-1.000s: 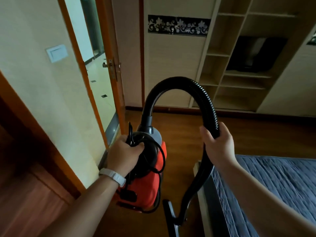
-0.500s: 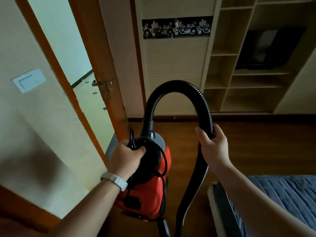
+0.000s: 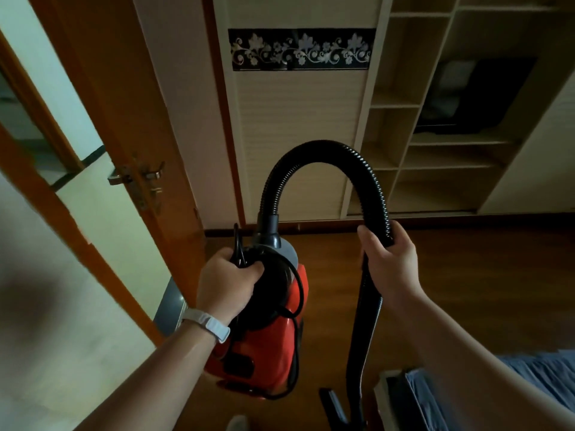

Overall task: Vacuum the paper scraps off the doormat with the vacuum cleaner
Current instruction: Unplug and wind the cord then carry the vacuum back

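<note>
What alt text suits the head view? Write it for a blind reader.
A person holds a red canister vacuum cleaner in the left hand; the right hand grips its black ribbed hose, arching between them. Behind: brown wooden floor, open brown wooden door at left, pale open shelving.

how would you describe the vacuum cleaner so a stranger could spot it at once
Look in front of the pale wardrobe, over the brown wood floor. The vacuum cleaner is low in the middle, held by the left hand at its black top. It is the only bright red thing here, with a black ribbed hose arching over to the right hand.
</note>
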Tool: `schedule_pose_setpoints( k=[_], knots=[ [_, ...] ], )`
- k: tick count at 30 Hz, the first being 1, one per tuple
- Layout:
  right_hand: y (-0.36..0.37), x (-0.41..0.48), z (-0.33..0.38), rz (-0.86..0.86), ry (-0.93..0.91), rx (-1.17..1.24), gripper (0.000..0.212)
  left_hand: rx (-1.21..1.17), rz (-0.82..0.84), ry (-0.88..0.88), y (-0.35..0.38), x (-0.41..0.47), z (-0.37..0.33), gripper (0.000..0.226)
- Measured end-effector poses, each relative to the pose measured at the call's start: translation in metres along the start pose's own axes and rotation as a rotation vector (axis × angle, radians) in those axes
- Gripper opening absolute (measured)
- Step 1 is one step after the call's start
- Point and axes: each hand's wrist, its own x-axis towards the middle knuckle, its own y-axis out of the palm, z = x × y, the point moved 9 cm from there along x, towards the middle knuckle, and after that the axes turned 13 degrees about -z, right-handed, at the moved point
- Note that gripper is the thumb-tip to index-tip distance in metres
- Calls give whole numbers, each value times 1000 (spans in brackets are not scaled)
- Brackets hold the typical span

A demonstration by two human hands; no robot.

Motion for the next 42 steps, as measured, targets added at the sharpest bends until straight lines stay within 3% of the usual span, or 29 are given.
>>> schedule_pose_setpoints(
  k=[10, 19, 33, 42],
  knots=[
    [60, 98, -7, -283, 2, -136, 18, 4, 290, 54, 113, 154, -7, 20],
    [51, 160, -37, -510, 56, -132, 16, -3, 446, 195, 218, 231, -64, 23],
    [-31, 347, -125, -619, 137, 83, 10, 47, 527, 260, 434, 239, -165, 27],
    [-102, 415, -134, -727, 98, 76, 7, -11, 622, 327, 541, 224, -231, 27]
  ],
)
